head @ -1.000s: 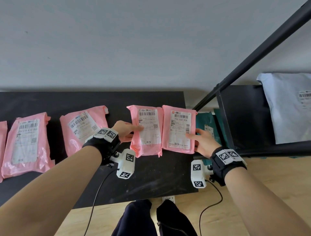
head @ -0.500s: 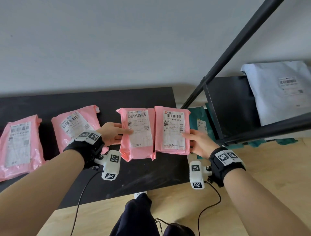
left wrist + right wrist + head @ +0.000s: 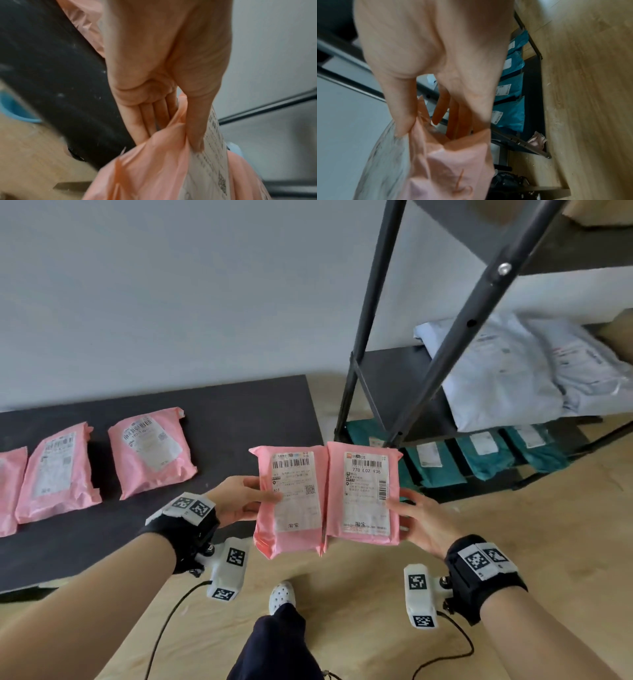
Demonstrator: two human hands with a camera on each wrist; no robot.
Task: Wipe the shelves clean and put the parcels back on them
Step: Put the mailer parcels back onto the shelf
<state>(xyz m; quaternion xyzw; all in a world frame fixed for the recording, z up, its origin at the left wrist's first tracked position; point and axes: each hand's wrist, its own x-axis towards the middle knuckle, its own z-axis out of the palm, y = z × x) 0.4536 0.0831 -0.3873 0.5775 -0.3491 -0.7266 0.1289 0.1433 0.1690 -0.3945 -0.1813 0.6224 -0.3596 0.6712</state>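
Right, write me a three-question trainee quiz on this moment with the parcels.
1. True or false: each hand holds one pink plastic mailer parcel.
2. Which parcels lie on the rack's bottom shelf? A teal B pink C white
3. Fill in: the pink parcels not in the hands lie on a black ____.

Key:
1. True: left hand holds the left pink parcel, right hand the right pink parcel.
2. A, teal parcels.
3. board.

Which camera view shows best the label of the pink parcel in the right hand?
The head view: the label faces the camera, barcode sharp. The right wrist view shows it only edge-on and blurred; the left wrist view does not show it.
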